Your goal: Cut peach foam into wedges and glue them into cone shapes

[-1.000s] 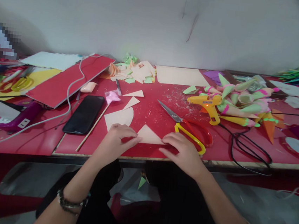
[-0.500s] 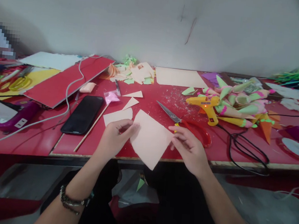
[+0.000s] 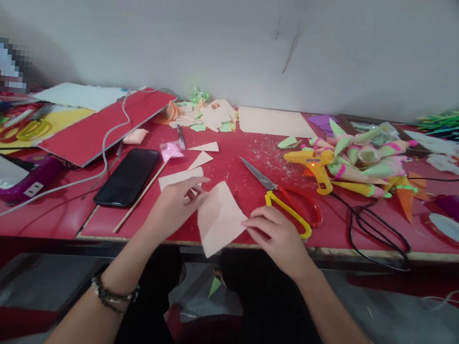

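A pale peach piece of paper (image 3: 221, 220) hangs over the table's front edge, its left part slightly curled. My right hand (image 3: 277, 239) pinches its right corner between thumb and fingers. Beside the left edge of the paper is my left hand (image 3: 175, 202), fingers apart; whether a fingertip touches the sheet is hard to tell. Under that hand lies another peach paper piece (image 3: 174, 177), partly covered. Scissors (image 3: 259, 175) with red and yellow handles rest just beyond my right hand, blades pointing away to the left.
Left of my hands lie a black phone (image 3: 127, 177), a thin wooden stick (image 3: 140, 198) and a red board (image 3: 108, 122). Rightward are a yellow glue gun (image 3: 315, 166), its black cord (image 3: 353, 232) and a pile of paper cones (image 3: 371, 156). Paper scraps (image 3: 214, 114) sit at the back.
My left fingers have opened from the paper's left corner. My right hand has moved left and slightly down with the paper, which has turned and curled. The scissors' yellow handle now shows.
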Tool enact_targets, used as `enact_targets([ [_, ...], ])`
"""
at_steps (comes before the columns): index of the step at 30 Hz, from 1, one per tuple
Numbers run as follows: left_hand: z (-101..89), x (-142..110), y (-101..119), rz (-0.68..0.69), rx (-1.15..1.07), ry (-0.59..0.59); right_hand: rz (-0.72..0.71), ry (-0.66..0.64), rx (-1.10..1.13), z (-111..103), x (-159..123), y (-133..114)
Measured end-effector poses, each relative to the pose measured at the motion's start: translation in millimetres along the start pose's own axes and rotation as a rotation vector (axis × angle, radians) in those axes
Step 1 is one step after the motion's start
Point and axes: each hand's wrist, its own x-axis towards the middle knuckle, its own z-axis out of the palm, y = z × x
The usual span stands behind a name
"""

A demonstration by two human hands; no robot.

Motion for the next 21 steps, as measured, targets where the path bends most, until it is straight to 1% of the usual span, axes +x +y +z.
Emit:
enact_targets([
  [1, -1.2, -1, -1, 0.08, 0.101, 0.013, 0.004, -0.032, -0.017, 1, -1, 2],
  [2, -2.6, -4, -2, 0.171, 0.179, -0.011, 0.007, -0.06, -0.022, 2, -1, 3],
  [3, -4.1, -7, -3, 0.265, 0.224, -0.07, 0.008, -0.079, -0.018, 2, -1, 4],
  [5, -5.9, -16, -2, 0.405, 0.227, -0.268, 0.0, -0.092, 0.0, 2, -2, 6],
  [6, -5.6, -21, -1, 0.438, 0.217, -0.355, -0.003, -0.091, 0.008, 2, -2, 7],
  [7, -4.5, -26, 0, 0.439, 0.227, -0.415, 0.0, -0.09, 0.013, 1, -3, 7],
  [8, -2.6, -30, 1, 0.429, 0.248, -0.443, 0.006, -0.088, 0.016, 1, -3, 7],
  [10, 2.6, -34, 2, 0.395, 0.307, -0.428, 0.025, -0.088, 0.018, 0, -3, 7],
  [13, 9.7, -29, 4, 0.384, 0.356, -0.363, 0.056, -0.08, 0.023, 0, -3, 6],
  [16, 13.0, -19, 5, 0.402, 0.338, -0.337, 0.101, -0.062, 0.036, 0, -4, 5],
  [21, 15.7, -9, 3, 0.379, 0.293, -0.261, 0.165, -0.057, 0.045, 0, -3, 3],
])
